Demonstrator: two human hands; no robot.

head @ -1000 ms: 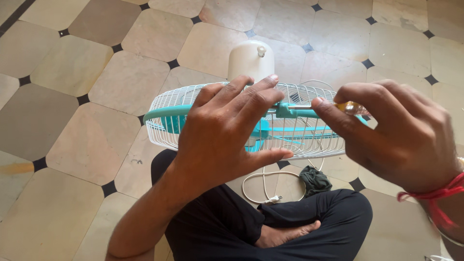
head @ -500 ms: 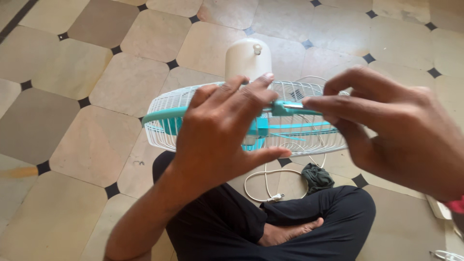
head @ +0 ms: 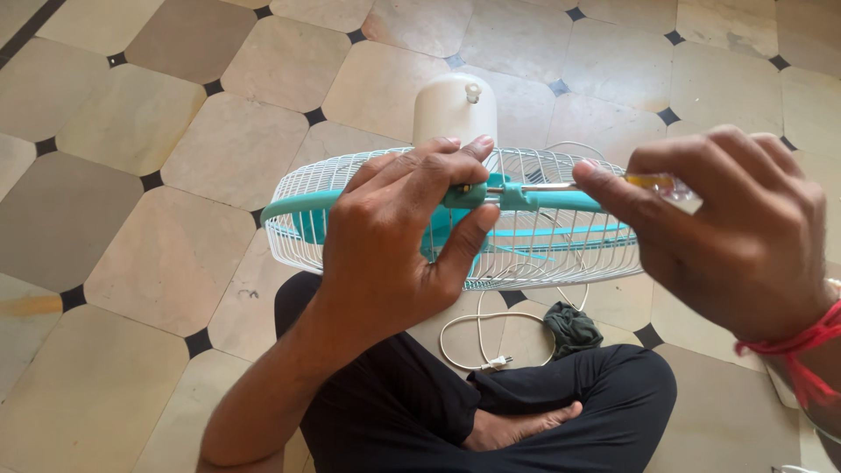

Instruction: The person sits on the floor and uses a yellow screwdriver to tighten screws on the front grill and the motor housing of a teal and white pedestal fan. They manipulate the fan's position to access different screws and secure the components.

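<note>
A fan with a white wire cage (head: 561,254), a teal rim band (head: 298,204) and a cream motor housing (head: 454,107) is held over my lap. My left hand (head: 394,236) grips the teal band near its clasp, with fingers over the top and thumb under. My right hand (head: 727,228) holds a screwdriver (head: 604,186) with a clear yellow handle. Its metal shaft points left and its tip is at the clasp by my left fingertips. Teal blades (head: 543,235) show through the cage.
I sit cross-legged in dark trousers (head: 412,412) on a floor of beige octagonal tiles. A white power cord with plug (head: 491,361) and a dark green cloth (head: 574,326) lie on the floor under the fan. A red thread (head: 788,343) circles my right wrist.
My right hand has shifted and turned on the screwdriver, whose shaft now lies level at the clasp. My left hand keeps its grip on the fan, which has barely moved.
</note>
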